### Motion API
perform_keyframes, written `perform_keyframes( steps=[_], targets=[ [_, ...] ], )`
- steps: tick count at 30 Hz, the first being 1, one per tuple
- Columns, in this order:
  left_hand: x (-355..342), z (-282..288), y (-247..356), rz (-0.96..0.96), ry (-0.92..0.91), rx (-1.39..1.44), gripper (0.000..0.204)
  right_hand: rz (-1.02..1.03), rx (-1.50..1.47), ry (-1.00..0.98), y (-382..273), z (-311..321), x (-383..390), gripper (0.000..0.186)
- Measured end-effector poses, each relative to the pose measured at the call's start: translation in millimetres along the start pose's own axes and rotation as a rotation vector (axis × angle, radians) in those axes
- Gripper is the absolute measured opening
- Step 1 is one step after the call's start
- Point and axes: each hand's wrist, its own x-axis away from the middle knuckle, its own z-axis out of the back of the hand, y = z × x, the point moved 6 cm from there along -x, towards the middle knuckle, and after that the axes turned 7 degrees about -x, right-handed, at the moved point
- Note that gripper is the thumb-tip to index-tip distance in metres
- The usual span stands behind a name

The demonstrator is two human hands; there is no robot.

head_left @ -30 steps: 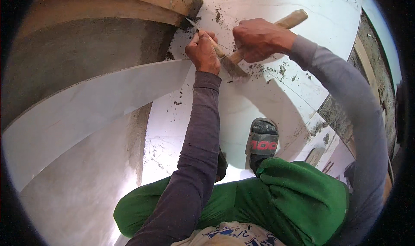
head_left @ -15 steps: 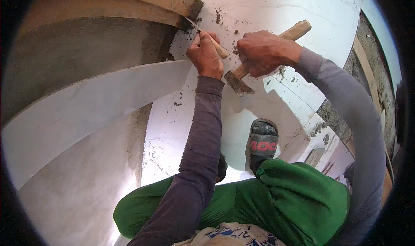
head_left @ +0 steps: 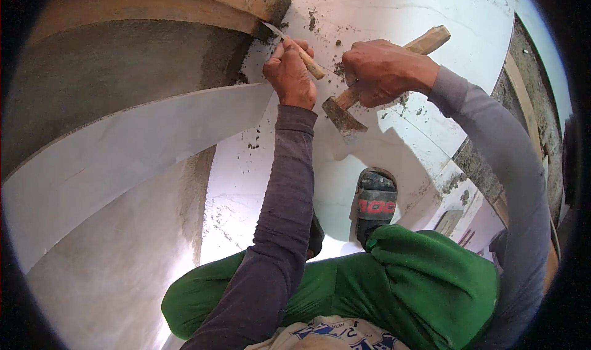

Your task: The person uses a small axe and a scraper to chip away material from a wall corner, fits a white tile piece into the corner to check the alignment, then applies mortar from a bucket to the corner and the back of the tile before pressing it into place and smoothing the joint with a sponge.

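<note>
My left hand (head_left: 289, 78) is closed around the wooden handle of a chisel-like tool (head_left: 313, 64) with a thin, pointed metal blade. Its tip reaches the dark lower end of a wooden board (head_left: 258, 25); whether it bites into the wood I cannot tell. To the right, my right hand (head_left: 386, 73) grips the wooden handle of a small hatchet (head_left: 346, 117). The hatchet's worn metal head hangs just above the pale tiles, toward my left wrist, apart from the chisel. Its handle's butt sticks out beyond my fist, up and to the right.
Crumbs of mortar (head_left: 312, 22) lie on the white tiled floor (head_left: 369, 11). A long pale tile strip (head_left: 123, 128) runs along the grey cement surface (head_left: 141, 54) at left. My sandalled foot (head_left: 375, 199) rests below the hatchet. Planks (head_left: 523, 100) and rough cement border the right side.
My right hand has shifted slightly right with the hatchet, a little farther from the chisel. My left hand has moved barely left, with the chisel still at the board's end.
</note>
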Motion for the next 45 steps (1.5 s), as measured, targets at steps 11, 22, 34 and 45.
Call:
perform_keyframes(
  steps=[11,22,34,45],
  targets=[
    [3,-1,9,0.069,-0.065,0.02,0.025,-0.073,0.021,0.033,13,14,-7,0.023],
    [3,9,8,0.036,0.002,-0.063,0.021,-0.074,-0.197,0.084,8,18,10,0.033],
    [27,-6,24,0.003,-0.12,-0.093,0.022,-0.331,-0.087,0.264,74,-5,77,0.02],
    [24,-33,37,0.016,-0.166,0.178,0.025,-0.382,0.298,0.201,50,-11,81,0.025]
  ],
)
